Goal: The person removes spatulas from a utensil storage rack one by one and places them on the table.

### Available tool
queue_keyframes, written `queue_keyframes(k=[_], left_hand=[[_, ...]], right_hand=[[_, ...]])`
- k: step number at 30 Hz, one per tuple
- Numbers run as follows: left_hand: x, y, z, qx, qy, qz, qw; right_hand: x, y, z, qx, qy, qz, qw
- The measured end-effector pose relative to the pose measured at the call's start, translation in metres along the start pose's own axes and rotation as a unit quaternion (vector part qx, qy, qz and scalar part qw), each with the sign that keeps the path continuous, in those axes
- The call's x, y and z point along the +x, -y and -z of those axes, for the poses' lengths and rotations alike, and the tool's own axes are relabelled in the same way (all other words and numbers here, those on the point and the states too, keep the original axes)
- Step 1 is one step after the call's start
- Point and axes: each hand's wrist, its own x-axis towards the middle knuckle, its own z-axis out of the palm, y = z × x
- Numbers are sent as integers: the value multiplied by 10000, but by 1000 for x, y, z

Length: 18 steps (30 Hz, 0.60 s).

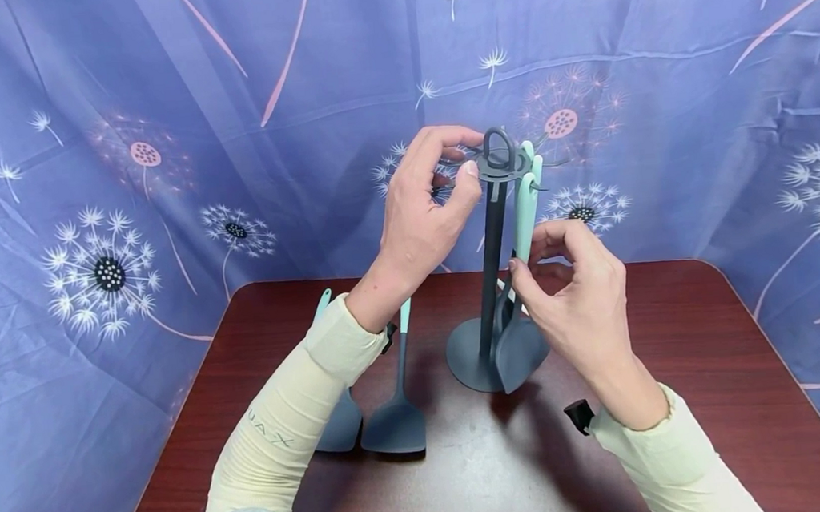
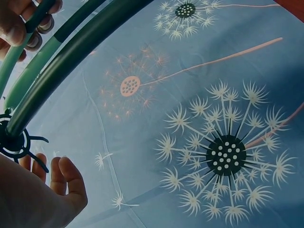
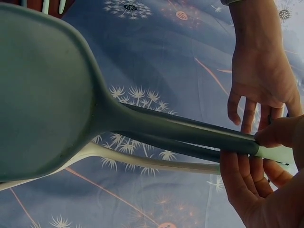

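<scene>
A dark utensil stand (image 1: 494, 257) with a round base and a ring on top rises from the table. At its top disc, my left hand (image 1: 423, 199) holds the rim between thumb and fingers. My right hand (image 1: 587, 298) pinches a cooking utensil (image 1: 525, 219) low on its mint handle, where the dark shaft begins. This utensil's broad grey head (image 3: 42, 95) hangs down over the stand's base, and its handle top is at a hook. Other mint handles (image 1: 537, 167) hang close behind it. A pale shaft (image 3: 161, 164) runs beside the held one in the right wrist view.
Two grey turners with mint handles lie on the red-brown table (image 1: 676, 331) left of the stand, one (image 1: 394, 426) near it and the other (image 1: 340, 426) partly behind my left sleeve. A blue dandelion-print cloth (image 1: 334, 214) hangs behind the table and at both sides.
</scene>
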Motion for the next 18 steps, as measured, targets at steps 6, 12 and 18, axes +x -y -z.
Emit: queue_keyframes(k=[6, 12, 18], left_hand=[[0, 0, 0, -22, -21, -1, 10000], [0, 0, 0, -44, -26, -8, 10000], [0, 0, 0, -53, -41, -47, 10000]], right_hand=[[0, 0, 0, 3, -69, -20, 10000], [0, 0, 0, 14, -96, -13, 10000], [0, 1, 2, -26, -67, 3, 10000]])
